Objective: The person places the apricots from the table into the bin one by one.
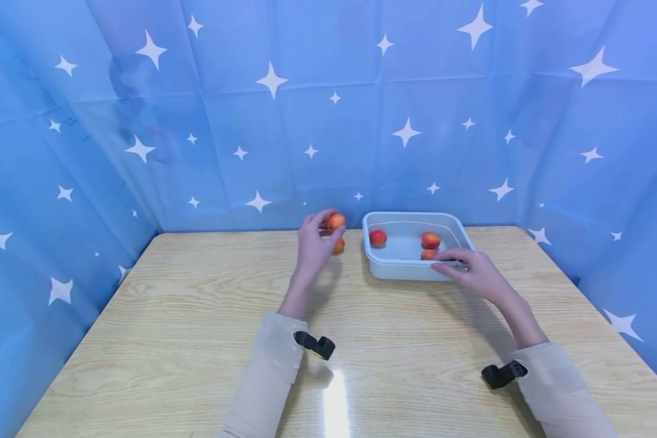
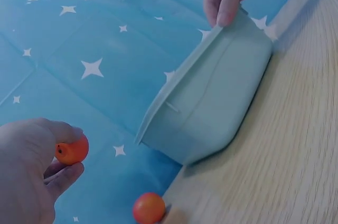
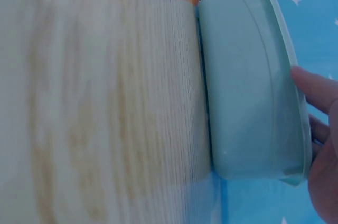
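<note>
In the head view my left hand [image 1: 313, 243] pinches a small red-orange fruit [image 1: 336, 221] between thumb and fingertips, raised over the back of the table. A dark spot marks one end of this held fruit [image 2: 71, 150] in the left wrist view. Just below it, a second such fruit [image 1: 339, 246] lies on the tabletop. To the right stands a pale blue-green plastic box [image 1: 399, 269], with several similar fruits [image 1: 431, 239] inside. My right hand [image 1: 473, 275] grips the box's near right rim, thumb outside and fingers over the edge.
A light wood-grain table [image 1: 197, 340] carries everything. Behind its back edge and along both sides hangs a blue curtain [image 1: 317, 121] with white stars. Black wrist cameras [image 1: 314, 345] are strapped over the sleeves.
</note>
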`<state>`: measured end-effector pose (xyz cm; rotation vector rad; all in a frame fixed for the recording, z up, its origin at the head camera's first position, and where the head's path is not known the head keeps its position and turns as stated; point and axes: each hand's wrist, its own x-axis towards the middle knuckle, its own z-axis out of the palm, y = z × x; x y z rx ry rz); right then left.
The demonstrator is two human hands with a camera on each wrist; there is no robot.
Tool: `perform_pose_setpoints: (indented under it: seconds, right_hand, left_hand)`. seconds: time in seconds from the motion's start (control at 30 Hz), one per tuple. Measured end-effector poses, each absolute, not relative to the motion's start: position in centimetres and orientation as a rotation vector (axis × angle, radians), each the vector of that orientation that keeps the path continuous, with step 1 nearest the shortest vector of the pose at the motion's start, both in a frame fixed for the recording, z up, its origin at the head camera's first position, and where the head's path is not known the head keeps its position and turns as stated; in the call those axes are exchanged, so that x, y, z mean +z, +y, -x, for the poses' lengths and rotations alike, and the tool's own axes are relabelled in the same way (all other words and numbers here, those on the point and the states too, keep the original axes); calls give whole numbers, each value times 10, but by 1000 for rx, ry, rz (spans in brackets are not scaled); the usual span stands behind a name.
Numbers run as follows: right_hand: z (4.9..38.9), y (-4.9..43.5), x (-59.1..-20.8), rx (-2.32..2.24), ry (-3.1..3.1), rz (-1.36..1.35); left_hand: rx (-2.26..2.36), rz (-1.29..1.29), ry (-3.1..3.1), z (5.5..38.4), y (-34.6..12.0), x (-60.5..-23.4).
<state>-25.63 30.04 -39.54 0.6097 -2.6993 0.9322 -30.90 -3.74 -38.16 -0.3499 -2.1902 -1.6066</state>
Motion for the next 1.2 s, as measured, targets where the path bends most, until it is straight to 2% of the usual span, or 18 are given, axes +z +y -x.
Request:
perform_pose_setpoints:
  seconds: [1.2]
  right_hand:
    - [257, 302, -396, 940, -2730, -602]
  left_hand:
    - [-1684, 576, -2213, 288, 26, -378]
